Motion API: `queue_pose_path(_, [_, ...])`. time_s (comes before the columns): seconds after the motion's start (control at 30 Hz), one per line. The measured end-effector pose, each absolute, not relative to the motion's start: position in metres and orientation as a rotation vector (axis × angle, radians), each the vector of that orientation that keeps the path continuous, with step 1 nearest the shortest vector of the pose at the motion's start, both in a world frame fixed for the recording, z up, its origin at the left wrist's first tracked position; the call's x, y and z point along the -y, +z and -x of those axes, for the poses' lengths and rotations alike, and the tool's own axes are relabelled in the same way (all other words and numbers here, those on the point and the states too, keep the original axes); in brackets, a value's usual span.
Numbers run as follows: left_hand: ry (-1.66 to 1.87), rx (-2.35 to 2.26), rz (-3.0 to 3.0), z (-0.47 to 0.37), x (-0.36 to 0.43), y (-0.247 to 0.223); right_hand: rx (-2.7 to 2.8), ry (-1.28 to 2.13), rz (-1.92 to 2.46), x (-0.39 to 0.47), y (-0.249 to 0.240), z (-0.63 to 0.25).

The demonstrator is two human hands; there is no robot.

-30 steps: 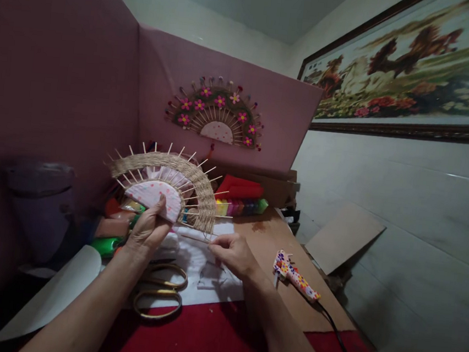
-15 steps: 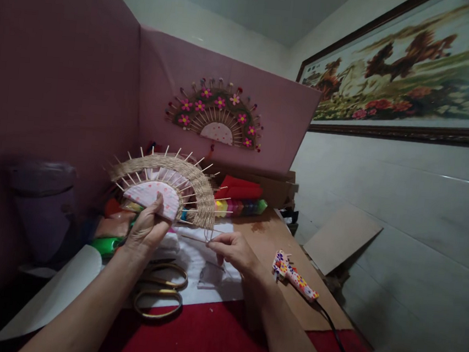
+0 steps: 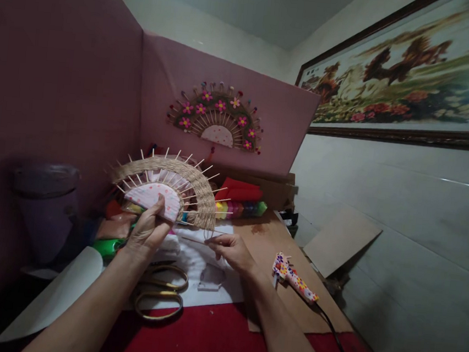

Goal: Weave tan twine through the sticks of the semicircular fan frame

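Note:
My left hand (image 3: 150, 226) is closed on a half-finished hand fan (image 3: 155, 196), thumb on its white half-round base with pink dots. Thin wooden sticks spread from that base, and a wide band of tan twine (image 3: 205, 198) is woven through them. At the band's lower right end, a loose strand of twine hangs in a loop toward my right hand (image 3: 229, 251), whose thumb and fingertips pinch it. A thin stick-like piece (image 3: 193, 240) points left from those fingertips; whether it is gripped too, I cannot tell.
Large scissors (image 3: 161, 290) lie below my left wrist. On brown cardboard (image 3: 262, 234) to the right rests a flowered glue gun (image 3: 295, 278) with its cord. A small clear block (image 3: 211, 279) sits on white paper. Behind, a finished flowered fan (image 3: 219, 113) hangs on a pink panel.
The view has shifted slightly. My right fingers have moved a little closer around the twine loop, and the hand fan stays in my left hand.

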State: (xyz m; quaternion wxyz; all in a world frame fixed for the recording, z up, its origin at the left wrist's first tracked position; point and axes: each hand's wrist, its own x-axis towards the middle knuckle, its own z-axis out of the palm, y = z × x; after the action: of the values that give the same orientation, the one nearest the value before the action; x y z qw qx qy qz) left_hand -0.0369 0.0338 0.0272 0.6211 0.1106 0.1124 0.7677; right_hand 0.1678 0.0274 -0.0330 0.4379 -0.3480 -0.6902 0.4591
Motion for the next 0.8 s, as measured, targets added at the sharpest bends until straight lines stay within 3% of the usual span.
queue_pose_path(0.37, [1.728, -0.276, -0.294, 0.037, -0.029, 0.031, 1.483, 0.958, 0.949, -0.032, -0.028, -0.174])
queue_pose_path(0.67, [1.755, -0.414, -0.29, 0.032, -0.029, 0.032, 1.68, 0.156, 1.048, -0.022, -0.022, -0.18])
queue_pose_path(0.8, [1.743, -0.48, -0.281, 0.031, -0.028, 0.033, 1.741, -0.009, 1.041, -0.018, -0.018, -0.181])
